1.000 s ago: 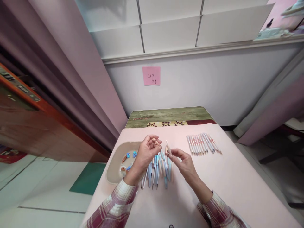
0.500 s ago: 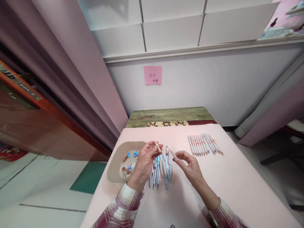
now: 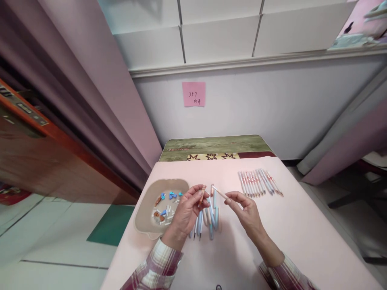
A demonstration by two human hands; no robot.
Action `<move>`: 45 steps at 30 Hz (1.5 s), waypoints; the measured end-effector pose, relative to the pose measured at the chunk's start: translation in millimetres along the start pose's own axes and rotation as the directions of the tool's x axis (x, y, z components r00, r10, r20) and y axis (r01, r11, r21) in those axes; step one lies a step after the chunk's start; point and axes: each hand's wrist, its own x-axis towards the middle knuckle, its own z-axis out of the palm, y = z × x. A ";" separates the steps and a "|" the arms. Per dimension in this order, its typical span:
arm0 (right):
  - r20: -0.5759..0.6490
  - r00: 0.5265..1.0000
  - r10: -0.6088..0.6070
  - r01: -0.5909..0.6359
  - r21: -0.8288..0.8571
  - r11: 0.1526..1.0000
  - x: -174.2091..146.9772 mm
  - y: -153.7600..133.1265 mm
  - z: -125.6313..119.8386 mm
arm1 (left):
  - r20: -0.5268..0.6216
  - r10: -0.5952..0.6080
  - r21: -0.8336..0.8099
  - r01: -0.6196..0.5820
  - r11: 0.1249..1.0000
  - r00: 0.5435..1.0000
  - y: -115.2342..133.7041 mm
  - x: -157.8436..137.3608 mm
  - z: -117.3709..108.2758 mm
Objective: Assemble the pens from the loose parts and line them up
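Left hand (image 3: 188, 207) pinches a small tan piece (image 3: 202, 195); right hand (image 3: 246, 210) holds a slim pale stick (image 3: 220, 193) near loose pens (image 3: 216, 217)

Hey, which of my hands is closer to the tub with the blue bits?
Left. Your left hand is by the right side of the tub, overlapping its edge in view; your right hand is farther off, to the right of the loose pens.

Behind the desk (image 3: 272, 233), a pale wall (image 3: 248, 108) bears a pink note (image 3: 194, 94); left of the desk are a mauve curtain (image 3: 72, 64), a reddish-brown door (image 3: 69, 165) and a green mat (image 3: 105, 225) on pale tiles (image 3: 57, 233).
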 end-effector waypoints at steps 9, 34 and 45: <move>-0.021 0.999 -0.029 0.024 -0.174 0.984 2.1 -1.3 -10.9 | 0.083 -0.063 0.025 0.061 0.998 0.995 -7.1 -1.0 -4.7; -0.052 0.827 -0.559 0.460 -0.508 0.728 -13.2 -26.9 8.7 | -0.093 -0.023 -0.319 -0.008 0.948 0.995 -23.8 -0.4 12.6; -0.064 0.702 -0.710 0.531 -0.617 0.581 -12.9 -22.4 15.2 | -0.180 -0.021 -0.182 -0.013 0.983 0.983 -28.6 -1.3 13.7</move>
